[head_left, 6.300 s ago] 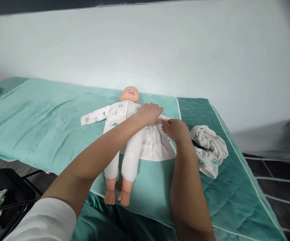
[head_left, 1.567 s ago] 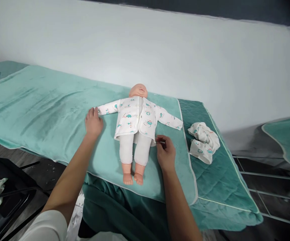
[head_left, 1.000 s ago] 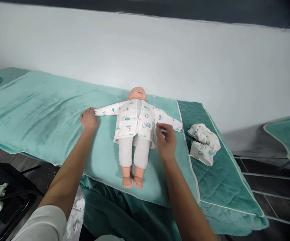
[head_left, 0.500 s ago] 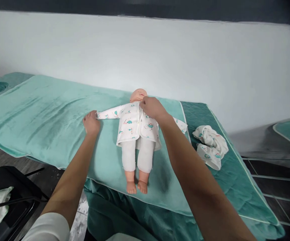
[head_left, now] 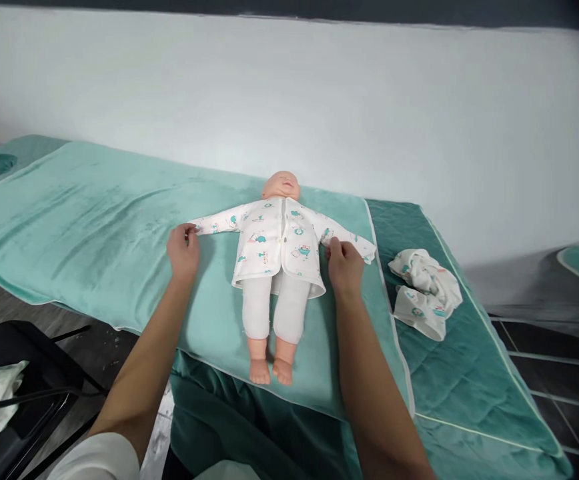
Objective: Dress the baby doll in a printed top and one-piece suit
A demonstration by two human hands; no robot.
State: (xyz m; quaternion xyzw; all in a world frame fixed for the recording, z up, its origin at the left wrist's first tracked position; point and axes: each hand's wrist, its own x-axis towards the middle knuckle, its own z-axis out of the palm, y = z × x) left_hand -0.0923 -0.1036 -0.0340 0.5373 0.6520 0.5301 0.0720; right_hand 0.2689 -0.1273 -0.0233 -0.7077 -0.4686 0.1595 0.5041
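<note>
A baby doll [head_left: 280,186] lies on its back, head toward the wall, feet toward me. It wears a white jacket [head_left: 280,240] with teal and orange prints, its front edges meeting in the middle, and both sleeves stretched out sideways. White cloth covers the doll's legs down to the ankles; the feet are bare. My left hand [head_left: 183,250] pinches the cuff end of the sleeve on the left. Beside the jacket's right side, my right hand [head_left: 344,263] has its fingers pressed together at the lower edge of the other sleeve [head_left: 352,241].
A light green cover [head_left: 94,213] lies over the darker green quilted bed [head_left: 469,373]. At the right rests a crumpled printed garment [head_left: 427,293]. A black chair [head_left: 29,413] holding white cloth stands at lower left. The white wall [head_left: 289,100] runs behind the bed.
My right hand has moved from the jacket's collar down and right to the sleeve on the right. My left hand stays at the left cuff. The doll's head and collar are now uncovered.
</note>
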